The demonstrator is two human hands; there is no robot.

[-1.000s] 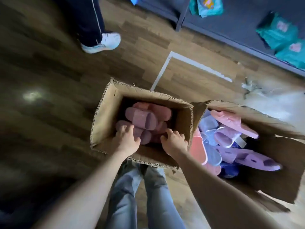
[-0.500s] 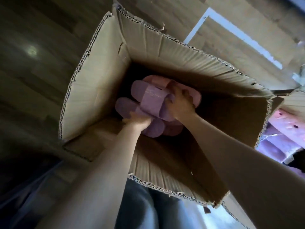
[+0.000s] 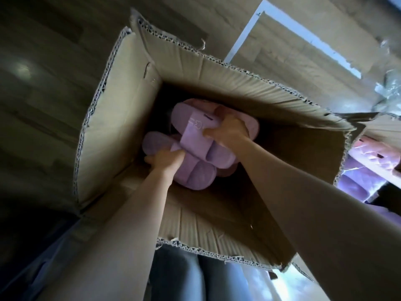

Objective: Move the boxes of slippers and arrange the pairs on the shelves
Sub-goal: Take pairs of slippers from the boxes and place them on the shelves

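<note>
An open cardboard box (image 3: 121, 131) stands on the wooden floor right under me, flaps up. At its bottom lie several lilac slippers (image 3: 196, 172). My right hand (image 3: 227, 131) grips the strap of the top lilac slipper (image 3: 195, 127). My left hand (image 3: 166, 159) reaches in lower and holds the strap of a slipper beneath it. Both forearms run down into the box. A pinkish slipper (image 3: 249, 124) shows behind my right hand.
A second cardboard box (image 3: 388, 131) at the right edge holds pink and purple slippers (image 3: 364, 168). White tape (image 3: 303, 35) marks the wooden floor beyond. Crumpled clear plastic (image 3: 390, 88) lies at the far right. My jeans-clad legs (image 3: 195, 276) are at the box's near side.
My head has dropped close over the box. Both hands went from the near rim down to the slippers at the bottom and closed on them.
</note>
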